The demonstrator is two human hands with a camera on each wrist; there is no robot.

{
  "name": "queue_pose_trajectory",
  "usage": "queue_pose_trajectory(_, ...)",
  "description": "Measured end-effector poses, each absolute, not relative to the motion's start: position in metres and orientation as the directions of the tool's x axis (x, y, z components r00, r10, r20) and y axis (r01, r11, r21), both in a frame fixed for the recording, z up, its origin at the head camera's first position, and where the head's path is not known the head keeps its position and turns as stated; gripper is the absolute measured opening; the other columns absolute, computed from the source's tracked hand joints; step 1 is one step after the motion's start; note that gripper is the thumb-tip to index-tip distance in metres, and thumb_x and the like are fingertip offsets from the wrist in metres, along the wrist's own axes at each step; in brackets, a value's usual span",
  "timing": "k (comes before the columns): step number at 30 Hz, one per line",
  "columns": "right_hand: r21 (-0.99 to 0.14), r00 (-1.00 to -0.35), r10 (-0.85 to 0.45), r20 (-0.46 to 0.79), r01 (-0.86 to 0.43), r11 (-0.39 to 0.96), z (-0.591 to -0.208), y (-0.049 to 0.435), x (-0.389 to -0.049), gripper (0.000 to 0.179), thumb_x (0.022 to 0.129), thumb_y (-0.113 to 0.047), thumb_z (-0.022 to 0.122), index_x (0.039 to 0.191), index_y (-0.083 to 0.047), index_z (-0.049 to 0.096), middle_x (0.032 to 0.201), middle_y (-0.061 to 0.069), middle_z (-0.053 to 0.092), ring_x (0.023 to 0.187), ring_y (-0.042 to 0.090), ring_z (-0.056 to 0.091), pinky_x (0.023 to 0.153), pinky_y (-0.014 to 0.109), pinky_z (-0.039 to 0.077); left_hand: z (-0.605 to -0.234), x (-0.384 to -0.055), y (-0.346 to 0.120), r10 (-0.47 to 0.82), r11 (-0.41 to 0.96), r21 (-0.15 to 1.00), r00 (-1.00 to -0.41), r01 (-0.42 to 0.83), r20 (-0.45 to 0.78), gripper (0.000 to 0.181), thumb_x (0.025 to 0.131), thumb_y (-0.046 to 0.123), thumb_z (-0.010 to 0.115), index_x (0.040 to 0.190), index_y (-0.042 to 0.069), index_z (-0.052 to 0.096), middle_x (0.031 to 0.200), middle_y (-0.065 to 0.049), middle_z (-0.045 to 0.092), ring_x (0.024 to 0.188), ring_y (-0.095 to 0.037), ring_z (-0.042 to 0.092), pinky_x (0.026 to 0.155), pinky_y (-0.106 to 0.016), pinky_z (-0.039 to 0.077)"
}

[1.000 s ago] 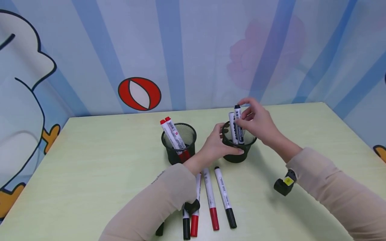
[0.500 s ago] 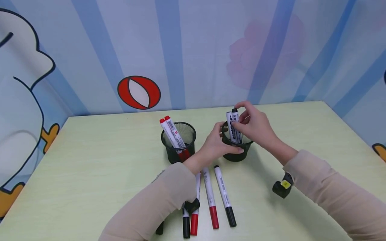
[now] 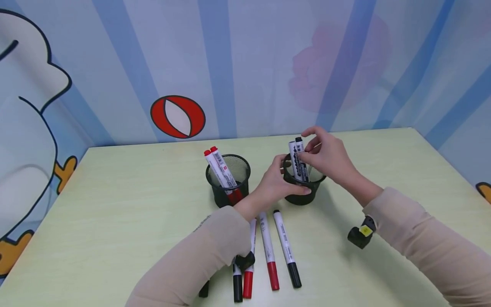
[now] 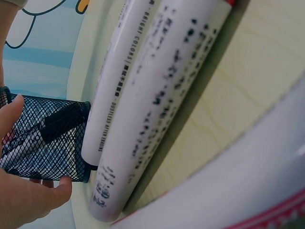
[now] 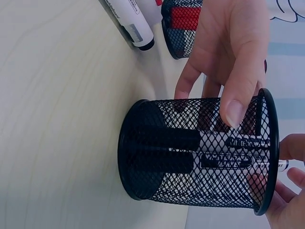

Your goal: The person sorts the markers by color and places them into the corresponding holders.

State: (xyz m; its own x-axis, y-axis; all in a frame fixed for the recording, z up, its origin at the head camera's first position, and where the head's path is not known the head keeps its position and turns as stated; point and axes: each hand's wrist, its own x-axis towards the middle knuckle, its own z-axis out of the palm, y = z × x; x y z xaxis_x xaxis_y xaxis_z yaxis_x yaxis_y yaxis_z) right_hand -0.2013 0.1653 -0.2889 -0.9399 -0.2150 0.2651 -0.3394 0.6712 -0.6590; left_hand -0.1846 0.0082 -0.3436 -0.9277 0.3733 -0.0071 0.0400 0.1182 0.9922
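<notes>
clasped by the left hand (image 3: 273, 181), the round black mesh cup (image 3: 301, 199) could tip if the right hand (image 3: 329, 155), pinch unclear, snags the black-ended white marker (image 3: 303, 170).

Loose pen (image 4: 114, 81), end towards the table's (image 4: 252, 86) far edge: "BRIGHT COLORS", "DUSTLESS AFTER ERASING"
Held-up pen (image 5: 214, 140) in the mesh cup (image 5: 214, 196): "Whiteboard", seen through wire
Second pen (image 5: 214, 162) beside it: boxed capitals, too unclear to read
</notes>
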Motion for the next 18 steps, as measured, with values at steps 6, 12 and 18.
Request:
queue_pose_trajectory(6,-0.665,-0.944,-0.215,0.250,-0.329,0.670,-0.2877,0.1671,-0.2012,0.038,0.084,-0.008,0.065,0.119,-0.002,0.050,0.088,0.013,0.057,0.083,0.027,0.061,0.071,0.039,0.051,-0.3435,-0.1852,0.0085,0.374,0.123,0.991,-0.927,0.044,-0.005,0.086,0.070,0.009,0.081,0.139,0.014,0.030,0.139,-0.002,0.039,0.123,-0.025,0.041,0.098,-0.033,0.039)
queue_pose_trajectory(12,-0.677,-0.951,-0.208,0.228,-0.308,0.668,-0.2846,0.1678,-0.1999,0.038,0.085,-0.008,0.064,0.119,-0.002,0.050,0.089,0.013,0.058,0.084,0.026,0.061,0.072,0.039,0.050,-0.3435,-0.1854,0.0086,0.373,0.126,0.991,-0.928,0.047,-0.004,0.087,0.070,0.009,0.081,0.139,0.014,0.029,0.138,-0.003,0.040,0.123,-0.025,0.041,0.097,-0.032,0.040)
queue_pose_trajectory(18,-0.699,-0.955,-0.203,0.216,-0.297,0.651,-0.2815,0.1694,-0.1993,0.037,0.085,-0.010,0.064,0.119,-0.004,0.050,0.091,0.013,0.060,0.082,0.024,0.061,0.070,0.034,0.050,-0.3432,-0.1849,0.0084,0.368,0.130,0.991,-0.930,0.044,-0.007,0.088,0.069,0.010,0.082,0.140,0.014,0.029,0.138,-0.003,0.040,0.123,-0.024,0.041,0.097,-0.033,0.040)
